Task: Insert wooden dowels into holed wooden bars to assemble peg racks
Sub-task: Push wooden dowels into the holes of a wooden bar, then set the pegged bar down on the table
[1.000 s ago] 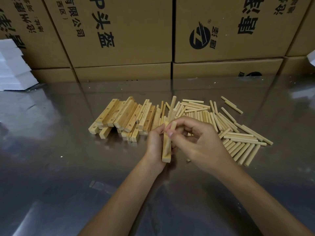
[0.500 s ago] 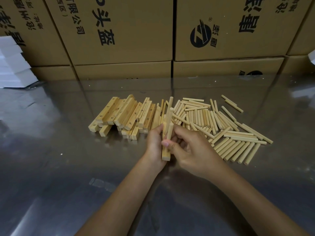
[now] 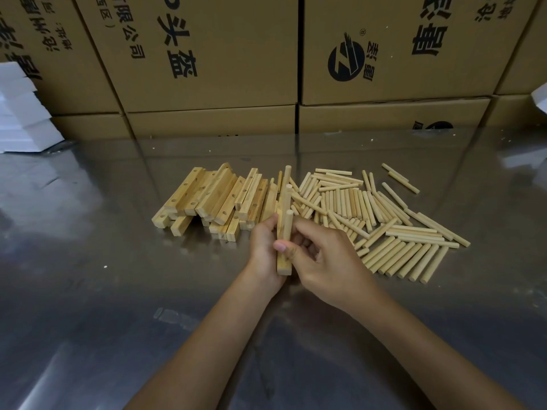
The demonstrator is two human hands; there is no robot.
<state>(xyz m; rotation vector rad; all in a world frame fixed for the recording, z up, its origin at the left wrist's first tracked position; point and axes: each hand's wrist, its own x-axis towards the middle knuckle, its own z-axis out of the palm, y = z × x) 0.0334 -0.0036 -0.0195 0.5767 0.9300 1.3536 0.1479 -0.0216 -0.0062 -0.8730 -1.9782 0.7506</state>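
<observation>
Two hands meet over one holed bar (image 3: 283, 261): my left hand (image 3: 263, 247) curls round its left side and holds it nearly upright, my right hand (image 3: 322, 255) pinches a dowel (image 3: 287, 224) against it, thumb and fingers bent. Further dowels stand up from the bar above that one. Behind my left hand lies a heap of square bars (image 3: 216, 199) with round drilled holes; behind my right, a loose spread of smooth round pale dowels (image 3: 384, 223). Everything rests on a shiny grey metal table (image 3: 118, 291) that mirrors the stacked brown cardboard cartons (image 3: 222, 54) at its far edge. These carry black Chinese characters and a round black logo (image 3: 345, 62). White foam blocks (image 3: 20, 113) sit far left.
</observation>
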